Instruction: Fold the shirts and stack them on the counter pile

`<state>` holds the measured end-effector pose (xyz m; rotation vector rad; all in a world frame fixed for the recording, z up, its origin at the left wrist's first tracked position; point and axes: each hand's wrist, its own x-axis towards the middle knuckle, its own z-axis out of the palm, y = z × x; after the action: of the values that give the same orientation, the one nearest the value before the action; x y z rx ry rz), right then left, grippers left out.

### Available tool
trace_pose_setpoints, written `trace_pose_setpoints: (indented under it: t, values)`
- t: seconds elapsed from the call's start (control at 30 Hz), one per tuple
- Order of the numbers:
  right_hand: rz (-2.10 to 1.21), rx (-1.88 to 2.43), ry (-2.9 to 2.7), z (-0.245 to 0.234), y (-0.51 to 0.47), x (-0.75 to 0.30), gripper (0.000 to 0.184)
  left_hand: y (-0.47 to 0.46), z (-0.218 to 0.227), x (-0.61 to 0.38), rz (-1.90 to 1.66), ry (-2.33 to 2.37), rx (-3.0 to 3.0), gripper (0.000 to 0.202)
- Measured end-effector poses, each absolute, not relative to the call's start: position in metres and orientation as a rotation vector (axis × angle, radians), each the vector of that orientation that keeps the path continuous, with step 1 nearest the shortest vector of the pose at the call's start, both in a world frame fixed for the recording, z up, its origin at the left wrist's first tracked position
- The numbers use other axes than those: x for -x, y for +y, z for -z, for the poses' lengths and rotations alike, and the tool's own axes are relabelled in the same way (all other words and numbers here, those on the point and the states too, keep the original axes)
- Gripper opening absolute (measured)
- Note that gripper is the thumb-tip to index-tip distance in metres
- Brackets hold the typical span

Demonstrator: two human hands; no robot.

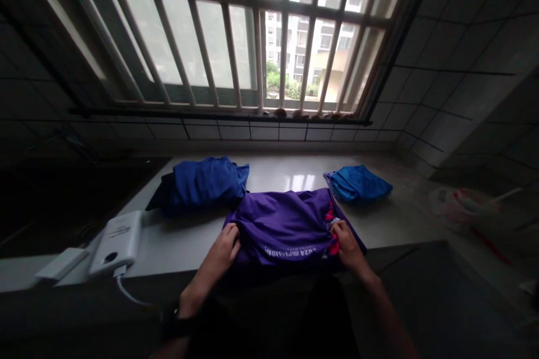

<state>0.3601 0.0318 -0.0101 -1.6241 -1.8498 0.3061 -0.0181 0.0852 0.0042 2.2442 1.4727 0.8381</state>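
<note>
A purple printed cloth (286, 219) lies spread at the front edge of the counter, its lower part hanging over the edge. White lettering with "2024" shows upside down near the bottom, and red-pink and white patches show along its right side. My left hand (227, 244) grips the cloth's left edge with curled fingers. On the right side, my right hand (347, 244) pinches the edge beside the red-pink patch. Whether the cloth is a shirt or a bag I cannot tell. Behind its left end sits a dark blue cloth bundle (206, 182); a brighter blue bundle (360, 184) rests behind its right end.
A white box-shaped device (115, 242) with a plugged-in cable and a smaller white block (63, 263) stand at the counter's left front. A dark sink (80, 196) lies left. At right is a pinkish container (463, 207). A barred window (227, 39) is behind.
</note>
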Motion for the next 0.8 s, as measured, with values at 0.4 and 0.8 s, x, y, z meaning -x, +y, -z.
trace_pose_setpoints:
  t: [0.4, 0.8]
  values:
    - [-0.292, 1.522, -1.804, -0.014, -0.001, -0.396, 0.012, 0.024, -0.024, 0.037, -1.076, 1.661, -2.209, 0.011]
    - [-0.022, 1.758, -1.894, 0.0, 0.01, -0.356, 0.051, 0.022, -0.02, 0.011, -0.717, 1.735, -2.607, 0.043]
